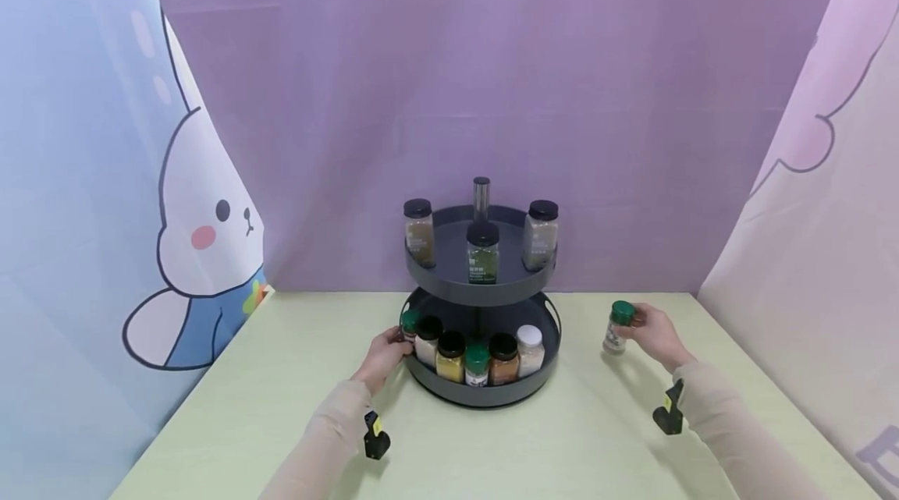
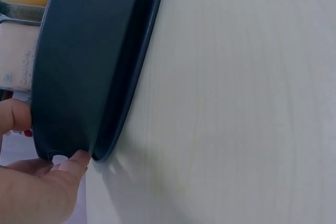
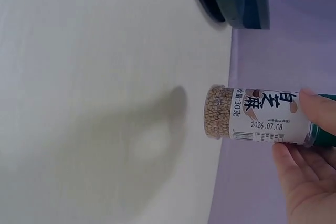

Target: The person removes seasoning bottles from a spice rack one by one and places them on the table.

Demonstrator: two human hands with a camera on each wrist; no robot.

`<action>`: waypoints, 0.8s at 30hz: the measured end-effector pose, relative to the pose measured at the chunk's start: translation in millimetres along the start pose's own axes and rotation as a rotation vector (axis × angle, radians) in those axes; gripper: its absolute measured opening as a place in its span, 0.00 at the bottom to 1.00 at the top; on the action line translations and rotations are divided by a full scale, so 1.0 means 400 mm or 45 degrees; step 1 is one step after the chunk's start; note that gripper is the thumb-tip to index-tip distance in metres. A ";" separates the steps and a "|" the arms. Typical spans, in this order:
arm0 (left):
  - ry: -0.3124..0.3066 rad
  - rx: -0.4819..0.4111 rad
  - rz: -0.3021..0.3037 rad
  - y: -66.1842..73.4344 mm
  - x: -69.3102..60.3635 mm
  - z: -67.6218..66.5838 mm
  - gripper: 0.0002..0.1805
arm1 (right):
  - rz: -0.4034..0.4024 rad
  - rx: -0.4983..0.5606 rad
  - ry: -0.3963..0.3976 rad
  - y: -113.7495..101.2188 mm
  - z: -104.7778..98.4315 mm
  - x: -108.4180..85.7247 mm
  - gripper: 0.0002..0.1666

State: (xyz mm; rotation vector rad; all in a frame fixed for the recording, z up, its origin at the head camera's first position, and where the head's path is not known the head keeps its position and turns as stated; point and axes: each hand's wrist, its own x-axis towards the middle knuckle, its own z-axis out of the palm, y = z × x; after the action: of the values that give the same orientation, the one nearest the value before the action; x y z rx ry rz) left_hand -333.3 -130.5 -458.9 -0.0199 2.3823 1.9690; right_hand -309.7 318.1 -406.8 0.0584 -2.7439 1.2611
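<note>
My right hand holds a green-capped jar above the table's right side. The right wrist view shows its label and pale seeds, with thumb and fingers around the cap end. At the left of a dark two-tier round rack, my left hand grips the lower tray. In the left wrist view, the thumb and fingers pinch its wall around a cutout. Several jars stand along the lower tray's front, including a green-capped one and a white-capped one.
The upper tray bears three black-capped jars, one at the left, one at the front and one at the right. A metal post rises at its centre. Behind the pale table hangs a purple cloth.
</note>
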 end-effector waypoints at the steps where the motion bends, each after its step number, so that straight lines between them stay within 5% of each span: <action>1: -0.001 0.003 0.004 0.001 0.000 0.000 0.28 | 0.008 -0.003 -0.002 0.003 -0.001 0.000 0.35; 24: -0.018 0.002 -0.002 -0.005 0.001 -0.002 0.28 | 0.055 -0.058 -0.012 0.052 -0.016 -0.008 0.36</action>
State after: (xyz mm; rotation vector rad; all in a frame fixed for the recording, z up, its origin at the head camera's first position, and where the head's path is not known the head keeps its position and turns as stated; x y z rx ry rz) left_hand -333.6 -131.5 -460.9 -0.0079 2.3746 1.9600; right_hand -307.9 336.3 -418.8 0.0010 -2.7949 1.2112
